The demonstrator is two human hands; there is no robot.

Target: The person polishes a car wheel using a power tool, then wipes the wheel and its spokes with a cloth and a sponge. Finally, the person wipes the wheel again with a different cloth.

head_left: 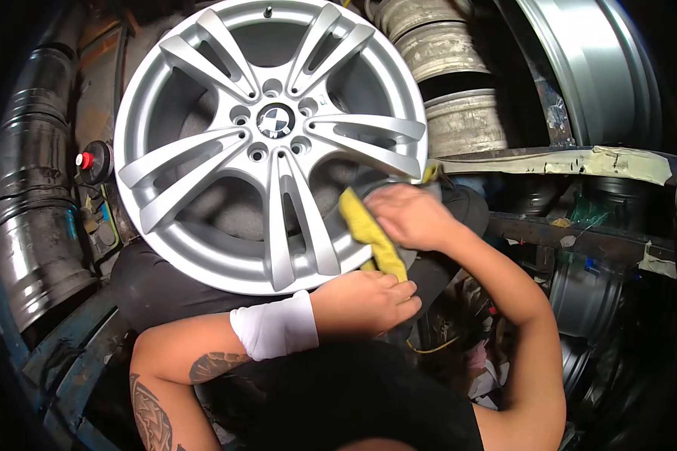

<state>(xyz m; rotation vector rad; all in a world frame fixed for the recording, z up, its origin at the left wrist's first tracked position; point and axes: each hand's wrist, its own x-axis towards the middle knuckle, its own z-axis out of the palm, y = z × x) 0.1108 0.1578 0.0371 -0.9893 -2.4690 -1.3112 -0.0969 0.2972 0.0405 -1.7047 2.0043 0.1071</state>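
Note:
A silver alloy wheel (280, 218) with paired spokes and a blue-and-white center cap (276, 121) lies face up across my lap. A yellow cloth (366, 225) hangs over the wheel's lower right rim. My left hand (365, 302), with a white wrap (276, 327) at the wrist, is closed at the cloth's lower end. Beside the cloth's upper part is my right hand (410, 216), palm down near the rim. Motion smears its fingers, and whether they grip the cloth is not clear.
Several dull wheel rims (466, 120) are stacked at the back right, near a large shiny rim (605, 68) on a metal rack (549, 161). Dark rims (34, 218) line the left side. A dark bottle with a red cap (87, 160) stands left of the wheel.

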